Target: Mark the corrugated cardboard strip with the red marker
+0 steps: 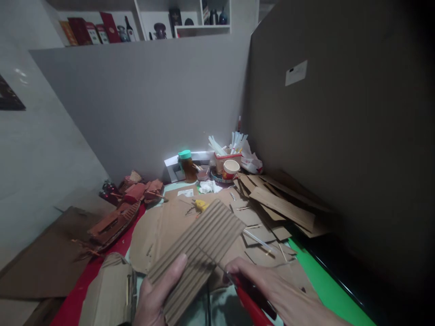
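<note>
Along the left edge of the worktop [316,280] a flat brown cardboard sheet [41,262] lies beside a red mat [81,290], and on the mat sits a reddish cardboard model boat [113,224] with more red-brown model pieces [142,190] behind it toward the grey partition. Near the front edge, just left of centre, the left hand [156,299] is closed on a corrugated cardboard strip [199,244], the thumb pressed flat on its ribbed face and the fingers hidden beneath; the strip is held above the front middle of the worktop, tilted up and away to the right. A folded piece of cardboard [108,290] lies just to the left of that hand. Behind the strip, a small yellow tool [200,205] rests on the brown sheets, and farther back by the partition stand a jar with a green lid [187,165], a paper cup [231,170] and a container of white sticks [229,151]. The right hand [278,294] at the front edge is curled around a red-handled cutter [251,303], whose thin blade reaches left to touch the strip's lower right edge. Farther right, loose cardboard offcuts [282,206] pile toward the back right corner, over a green cutting mat [326,290], beside a tall upright cardboard panel [340,113].
</note>
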### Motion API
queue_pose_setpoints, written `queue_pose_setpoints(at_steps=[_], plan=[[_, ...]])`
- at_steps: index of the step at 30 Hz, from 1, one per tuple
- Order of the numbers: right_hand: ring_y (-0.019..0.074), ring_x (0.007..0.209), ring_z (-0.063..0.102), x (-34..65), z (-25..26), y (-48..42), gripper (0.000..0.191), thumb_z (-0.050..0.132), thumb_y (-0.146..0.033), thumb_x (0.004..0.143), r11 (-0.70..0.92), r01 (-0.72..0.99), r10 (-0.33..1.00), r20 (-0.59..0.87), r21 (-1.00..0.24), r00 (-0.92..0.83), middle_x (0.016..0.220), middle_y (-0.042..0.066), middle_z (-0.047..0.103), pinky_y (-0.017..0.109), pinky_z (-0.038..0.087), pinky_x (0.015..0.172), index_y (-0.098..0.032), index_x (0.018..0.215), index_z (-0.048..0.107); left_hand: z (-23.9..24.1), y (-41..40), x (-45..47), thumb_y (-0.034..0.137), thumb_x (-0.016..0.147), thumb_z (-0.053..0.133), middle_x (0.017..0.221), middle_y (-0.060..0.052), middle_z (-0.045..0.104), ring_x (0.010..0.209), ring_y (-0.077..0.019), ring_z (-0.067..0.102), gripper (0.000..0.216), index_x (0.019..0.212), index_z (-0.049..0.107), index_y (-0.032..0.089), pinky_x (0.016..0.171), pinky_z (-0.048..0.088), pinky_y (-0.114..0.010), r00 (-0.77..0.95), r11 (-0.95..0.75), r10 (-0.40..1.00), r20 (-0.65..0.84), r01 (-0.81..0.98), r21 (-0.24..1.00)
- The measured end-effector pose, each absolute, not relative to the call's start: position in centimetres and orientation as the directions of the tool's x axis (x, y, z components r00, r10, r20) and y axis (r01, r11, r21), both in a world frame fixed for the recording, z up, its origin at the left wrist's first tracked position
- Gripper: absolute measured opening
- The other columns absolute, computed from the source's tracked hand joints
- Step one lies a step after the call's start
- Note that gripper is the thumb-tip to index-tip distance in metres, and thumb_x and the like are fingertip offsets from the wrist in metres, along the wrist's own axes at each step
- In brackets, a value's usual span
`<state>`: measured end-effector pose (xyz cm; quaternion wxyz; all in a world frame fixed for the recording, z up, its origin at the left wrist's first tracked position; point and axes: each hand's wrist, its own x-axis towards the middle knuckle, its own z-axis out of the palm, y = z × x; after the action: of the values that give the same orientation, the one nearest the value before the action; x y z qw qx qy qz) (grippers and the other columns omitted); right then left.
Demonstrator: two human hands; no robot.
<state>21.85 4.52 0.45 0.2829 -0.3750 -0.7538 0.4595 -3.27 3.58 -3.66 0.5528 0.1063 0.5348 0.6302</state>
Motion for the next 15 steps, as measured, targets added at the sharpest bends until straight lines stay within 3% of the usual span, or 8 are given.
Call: queue_pose_setpoints(at_steps=[7, 11, 15], plan=[[0.0311, 0.116, 0.068, 21.3, 1.5, 4.7, 0.053, 0.067, -0.054, 0.089, 0.229, 0.414, 0.807, -0.065, -0.881, -0.587, 0.125, 0.009, 0.075, 0.039, 0.05, 0.102, -0.028, 0.134, 0.067, -5.5, 3.0, -3.5, 0.035, 0.066, 0.091, 0.131, -0.011, 0.073, 0.144, -0.0425, 0.044, 0.044, 0.106, 0.078, 0.02, 0.104, 0.056, -0.044, -0.463, 0.15, 0.79, -0.402, -0.489, 0.859], [0.0316, 0.123, 0.064, 21.2, 1.7, 4.8, 0.061, 0.062, -0.062, 0.089, 0.197, 0.443, 0.779, -0.135, -0.874, -0.612, 0.13, 0.01, 0.072, 0.04, 0.047, 0.107, -0.026, 0.137, 0.063, -4.7, 2.9, -2.3, 0.036, 0.068, 0.09, 0.136, -0.011, 0.071, 0.144, -0.0431, 0.044, 0.041, 0.104, 0.078, 0.02, 0.101, 0.058, -0.047, -0.513, 0.131, 0.768, -0.384, -0.461, 0.878], [0.0333, 0.118, 0.065, 21.2, 1.6, 4.8, 0.063, 0.062, -0.064, 0.086, 0.202, 0.44, 0.781, -0.127, -0.875, -0.612, 0.127, 0.011, 0.072, 0.042, 0.048, 0.105, -0.027, 0.136, 0.063, -4.7, 2.7, -2.2, 0.039, 0.072, 0.087, 0.128, -0.01, 0.075, 0.144, -0.0405, 0.046, 0.037, 0.103, 0.079, 0.021, 0.103, 0.057, -0.047, -0.518, 0.119, 0.779, -0.352, -0.429, 0.895]])
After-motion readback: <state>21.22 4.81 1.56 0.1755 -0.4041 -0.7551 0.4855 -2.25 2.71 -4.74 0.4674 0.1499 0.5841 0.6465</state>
